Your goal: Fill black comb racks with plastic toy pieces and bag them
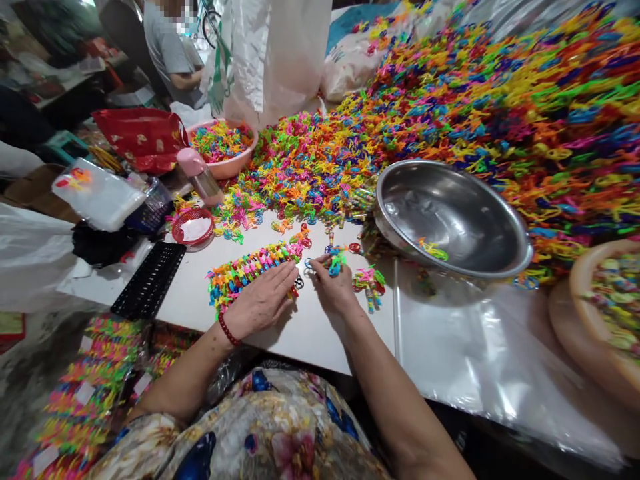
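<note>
On the white tabletop (pixel 320 307) lies a row of small colourful plastic pieces (pixel 245 270), packed side by side. My left hand (pixel 265 300) rests flat over the row's near right part, its fingers stretched out together. Just right of the row's end, my right hand (pixel 333 280) pinches small plastic pieces (pixel 336 260), green and blue among them. A dark loop-shaped piece (pixel 299 283) shows between the hands. Beside my right hand sits a little cluster of loose pieces (pixel 369 283). The exact kind of these pieces is too small to make out.
A huge heap of plastic pieces (pixel 320 160) fills the back and right. A steel bowl (pixel 450 220) stands right, a tan tub (pixel 575 313) beyond it. Left are a black rack (pixel 149 280), a red basket (pixel 210 235) and a pink-lidded bottle (pixel 197 175). A person (pixel 173 57) stands behind.
</note>
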A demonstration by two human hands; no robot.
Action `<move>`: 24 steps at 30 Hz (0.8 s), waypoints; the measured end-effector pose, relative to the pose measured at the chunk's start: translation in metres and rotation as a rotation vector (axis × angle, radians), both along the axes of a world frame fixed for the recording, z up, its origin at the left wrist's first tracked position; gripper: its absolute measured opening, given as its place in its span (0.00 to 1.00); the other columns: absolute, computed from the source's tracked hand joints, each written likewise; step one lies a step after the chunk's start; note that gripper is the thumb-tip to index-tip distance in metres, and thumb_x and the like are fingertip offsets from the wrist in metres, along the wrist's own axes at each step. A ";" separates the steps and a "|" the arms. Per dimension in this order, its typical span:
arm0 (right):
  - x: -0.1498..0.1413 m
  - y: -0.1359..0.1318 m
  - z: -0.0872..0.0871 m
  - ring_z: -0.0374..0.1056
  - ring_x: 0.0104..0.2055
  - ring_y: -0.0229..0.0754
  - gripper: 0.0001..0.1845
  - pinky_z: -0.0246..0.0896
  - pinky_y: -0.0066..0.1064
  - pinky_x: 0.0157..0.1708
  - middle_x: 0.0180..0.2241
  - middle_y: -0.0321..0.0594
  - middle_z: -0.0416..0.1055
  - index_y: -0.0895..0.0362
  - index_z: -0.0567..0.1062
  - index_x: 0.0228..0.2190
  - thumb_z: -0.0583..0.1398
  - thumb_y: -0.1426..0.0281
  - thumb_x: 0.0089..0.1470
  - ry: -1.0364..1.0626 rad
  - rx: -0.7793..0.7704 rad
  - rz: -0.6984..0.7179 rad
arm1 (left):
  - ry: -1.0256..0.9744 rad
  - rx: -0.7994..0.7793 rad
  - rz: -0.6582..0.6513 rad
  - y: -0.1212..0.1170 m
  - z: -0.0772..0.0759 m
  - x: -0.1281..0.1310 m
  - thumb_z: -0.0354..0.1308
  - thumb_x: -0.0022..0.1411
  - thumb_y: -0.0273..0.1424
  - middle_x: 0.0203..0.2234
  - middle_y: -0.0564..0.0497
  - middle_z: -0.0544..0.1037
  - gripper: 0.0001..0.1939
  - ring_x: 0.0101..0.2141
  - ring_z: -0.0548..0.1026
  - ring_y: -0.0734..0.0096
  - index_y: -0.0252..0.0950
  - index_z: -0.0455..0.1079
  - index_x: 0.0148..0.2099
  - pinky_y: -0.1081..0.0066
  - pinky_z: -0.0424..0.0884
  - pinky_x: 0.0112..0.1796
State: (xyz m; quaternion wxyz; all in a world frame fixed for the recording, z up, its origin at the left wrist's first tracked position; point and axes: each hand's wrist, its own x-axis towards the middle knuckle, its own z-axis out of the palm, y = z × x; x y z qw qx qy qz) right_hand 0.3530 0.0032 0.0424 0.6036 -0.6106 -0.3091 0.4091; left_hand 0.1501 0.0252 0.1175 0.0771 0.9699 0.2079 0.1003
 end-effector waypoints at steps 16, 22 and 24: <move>-0.030 -0.027 -0.008 0.68 0.32 0.43 0.09 0.64 0.34 0.36 0.32 0.40 0.73 0.56 0.73 0.32 0.56 0.64 0.57 -0.505 0.126 0.305 | -0.059 -0.042 -0.016 -0.001 0.004 -0.005 0.48 0.68 0.29 0.67 0.36 0.55 0.33 0.67 0.52 0.60 0.31 0.41 0.71 0.55 0.58 0.64; -0.023 -0.025 -0.012 0.70 0.36 0.44 0.08 0.65 0.34 0.40 0.35 0.42 0.74 0.55 0.73 0.36 0.55 0.68 0.58 -0.596 0.190 0.383 | -0.061 -0.050 -0.022 0.000 0.001 -0.006 0.48 0.68 0.30 0.68 0.37 0.52 0.35 0.68 0.49 0.60 0.33 0.38 0.72 0.54 0.58 0.64; -0.023 -0.024 -0.013 0.69 0.36 0.43 0.06 0.64 0.33 0.38 0.33 0.41 0.73 0.55 0.73 0.35 0.55 0.70 0.58 -0.621 0.215 0.404 | -0.043 -0.055 -0.016 0.000 0.001 -0.006 0.48 0.68 0.30 0.68 0.38 0.51 0.35 0.68 0.49 0.60 0.34 0.39 0.72 0.54 0.58 0.64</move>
